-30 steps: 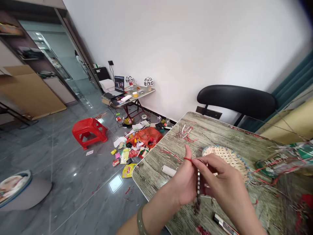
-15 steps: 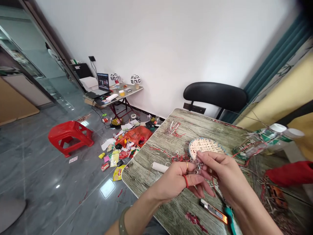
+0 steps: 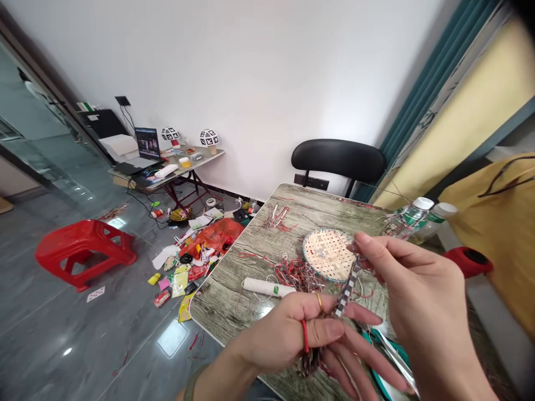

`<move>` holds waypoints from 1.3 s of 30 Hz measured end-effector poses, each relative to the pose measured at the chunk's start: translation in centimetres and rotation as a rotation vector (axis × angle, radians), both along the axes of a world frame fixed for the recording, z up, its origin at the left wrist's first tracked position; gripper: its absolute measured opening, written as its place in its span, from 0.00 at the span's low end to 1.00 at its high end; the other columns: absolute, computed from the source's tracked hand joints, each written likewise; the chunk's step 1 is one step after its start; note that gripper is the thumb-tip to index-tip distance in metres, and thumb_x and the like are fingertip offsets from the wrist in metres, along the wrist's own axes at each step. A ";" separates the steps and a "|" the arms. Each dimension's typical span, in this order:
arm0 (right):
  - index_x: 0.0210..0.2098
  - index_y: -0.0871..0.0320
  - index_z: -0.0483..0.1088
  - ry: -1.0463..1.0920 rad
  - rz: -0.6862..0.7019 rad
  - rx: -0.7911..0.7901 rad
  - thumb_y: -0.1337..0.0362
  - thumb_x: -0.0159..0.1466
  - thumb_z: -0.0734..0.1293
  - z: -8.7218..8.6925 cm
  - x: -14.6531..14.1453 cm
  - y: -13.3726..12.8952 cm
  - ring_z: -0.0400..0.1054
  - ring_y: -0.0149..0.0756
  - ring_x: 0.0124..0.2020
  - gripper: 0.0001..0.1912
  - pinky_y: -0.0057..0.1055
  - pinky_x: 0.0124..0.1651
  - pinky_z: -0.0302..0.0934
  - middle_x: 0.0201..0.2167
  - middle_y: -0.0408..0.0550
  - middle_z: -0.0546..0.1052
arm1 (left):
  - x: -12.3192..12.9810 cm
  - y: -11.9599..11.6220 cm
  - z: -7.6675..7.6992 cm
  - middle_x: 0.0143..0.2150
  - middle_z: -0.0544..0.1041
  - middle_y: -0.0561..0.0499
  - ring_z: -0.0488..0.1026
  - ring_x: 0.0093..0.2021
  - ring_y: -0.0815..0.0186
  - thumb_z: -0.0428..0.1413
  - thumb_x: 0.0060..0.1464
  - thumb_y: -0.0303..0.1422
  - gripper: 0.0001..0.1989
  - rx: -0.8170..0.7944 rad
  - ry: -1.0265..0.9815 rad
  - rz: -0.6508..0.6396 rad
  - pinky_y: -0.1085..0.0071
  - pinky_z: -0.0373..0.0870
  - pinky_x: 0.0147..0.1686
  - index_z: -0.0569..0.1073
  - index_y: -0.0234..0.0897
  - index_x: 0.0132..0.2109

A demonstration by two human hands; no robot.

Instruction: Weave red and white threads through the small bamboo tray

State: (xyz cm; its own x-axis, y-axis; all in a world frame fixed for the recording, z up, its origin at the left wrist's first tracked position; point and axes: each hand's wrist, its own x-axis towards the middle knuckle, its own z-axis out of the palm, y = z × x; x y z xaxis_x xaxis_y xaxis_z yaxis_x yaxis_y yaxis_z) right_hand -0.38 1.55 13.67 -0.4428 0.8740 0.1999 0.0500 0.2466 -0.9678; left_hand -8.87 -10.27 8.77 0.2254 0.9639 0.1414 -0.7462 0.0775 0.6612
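Note:
A narrow braided band in dark and pale checks [image 3: 348, 289] stretches between my two hands above the table. My left hand [image 3: 317, 331] pinches its lower end between thumb and index finger, the other fingers spread; loose dark strands hang beneath. The upper end is in the closed fingertips of my right hand [image 3: 412, 273]. Behind the band lies a round woven bamboo tray [image 3: 328, 253] with a blue-stitched rim. Tangled red and white threads [image 3: 296, 274] are beside it, near a white thread roll [image 3: 265, 287]. Green-handled scissors [image 3: 390, 356] lie partly under my right hand.
A black chair [image 3: 338, 161] stands behind the wooden table [image 3: 234, 278]. Plastic bottles [image 3: 418, 214] and a red roll [image 3: 468, 262] are at the right. A red stool [image 3: 86, 248] and scattered items [image 3: 196, 259] are on the floor at left.
My hands have moved apart, and the checked band now shows stretched between them. My right hand has risen. The view has turned right, and the scissors show more fully.

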 end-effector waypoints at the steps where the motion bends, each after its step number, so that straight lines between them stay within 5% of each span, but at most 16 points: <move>1: 0.22 0.55 0.73 -0.006 0.000 0.025 0.56 0.52 0.70 0.3 0.1 0.1 0.60 0.25 0.22 0.09 0.22 0.22 0.52 0.19 0.39 0.71 | 0.0 0.1 0.2 0.41 0.77 0.38 0.76 0.33 0.65 0.50 0.56 0.36 0.19 -0.007 0.002 0.010 0.74 0.70 0.29 0.63 0.33 0.52; 6: 0.20 0.56 0.71 0.055 -0.067 0.046 0.56 0.53 0.70 1.0 0.4 0.7 0.56 0.25 0.21 0.11 0.24 0.22 0.48 0.17 0.38 0.67 | 0.3 0.2 1.3 0.36 0.77 0.37 0.68 0.20 0.72 0.45 0.56 0.36 0.16 -0.198 0.019 0.190 0.79 0.63 0.17 0.67 0.29 0.46; 9: 0.21 0.55 0.71 0.079 -0.068 0.007 0.56 0.53 0.69 1.0 0.7 0.8 0.54 0.25 0.21 0.10 0.25 0.22 0.46 0.18 0.38 0.66 | 0.7 -0.1 2.0 0.24 0.73 0.46 0.48 0.14 0.78 0.44 0.57 0.36 0.17 -0.312 0.113 0.294 0.81 0.44 0.12 0.71 0.27 0.40; 11: 0.22 0.54 0.71 0.106 -0.044 -0.025 0.58 0.53 0.70 0.9 1.0 1.0 0.54 0.26 0.22 0.09 0.26 0.23 0.46 0.19 0.39 0.66 | 1.0 -0.2 2.3 0.18 0.65 0.53 0.44 0.15 0.77 0.43 0.58 0.36 0.17 -0.336 0.189 0.368 0.78 0.38 0.14 0.72 0.28 0.38; 16: 0.22 0.54 0.73 0.211 0.000 -0.142 0.59 0.52 0.71 0.7 1.1 1.6 0.51 0.26 0.19 0.07 0.28 0.20 0.41 0.17 0.41 0.65 | 1.8 -0.1 2.5 0.13 0.54 0.61 0.44 0.15 0.77 0.47 0.58 0.34 0.11 -0.310 0.262 0.511 0.75 0.40 0.17 0.70 0.31 0.33; 22: 0.20 0.56 0.73 0.348 0.048 -0.316 0.61 0.51 0.71 1.2 0.9 1.3 0.55 0.25 0.20 0.07 0.24 0.20 0.47 0.19 0.42 0.66 | 2.9 -0.5 2.3 0.13 0.51 0.62 0.43 0.15 0.77 0.50 0.56 0.34 0.10 -0.323 0.228 0.512 0.75 0.38 0.17 0.68 0.31 0.32; 27: 0.18 0.57 0.70 0.370 0.059 -0.400 0.61 0.51 0.70 1.4 0.9 1.3 0.51 0.23 0.18 0.09 0.24 0.18 0.42 0.20 0.41 0.64 | 3.5 -1.0 1.9 0.13 0.51 0.62 0.43 0.15 0.77 0.53 0.53 0.37 0.10 -0.272 0.180 0.526 0.76 0.39 0.16 0.67 0.34 0.30; 31: 0.19 0.55 0.69 0.333 0.187 -0.349 0.60 0.54 0.68 0.8 1.6 1.5 0.48 0.25 0.18 0.10 0.27 0.19 0.40 0.20 0.41 0.61 | 3.0 -1.0 1.9 0.13 0.50 0.62 0.43 0.15 0.77 0.54 0.52 0.36 0.10 -0.332 0.255 0.600 0.76 0.42 0.16 0.72 0.34 0.31; 35: 0.19 0.56 0.68 0.377 0.329 -0.198 0.57 0.57 0.66 0.1 2.6 1.4 0.49 0.27 0.21 0.14 0.28 0.22 0.43 0.18 0.41 0.59 | 2.4 -0.7 2.3 0.12 0.48 0.63 0.40 0.15 0.77 0.57 0.49 0.34 0.07 -0.367 0.294 0.648 0.75 0.57 0.27 0.77 0.35 0.28; 39: 0.19 0.56 0.68 0.344 0.241 -0.247 0.58 0.57 0.67 -0.5 2.9 1.2 0.49 0.28 0.21 0.13 0.27 0.22 0.44 0.18 0.41 0.59 | 2.4 -0.4 2.3 0.12 0.46 0.63 0.40 0.16 0.77 0.58 0.47 0.33 0.08 -0.370 0.262 0.588 0.74 0.59 0.30 0.77 0.36 0.24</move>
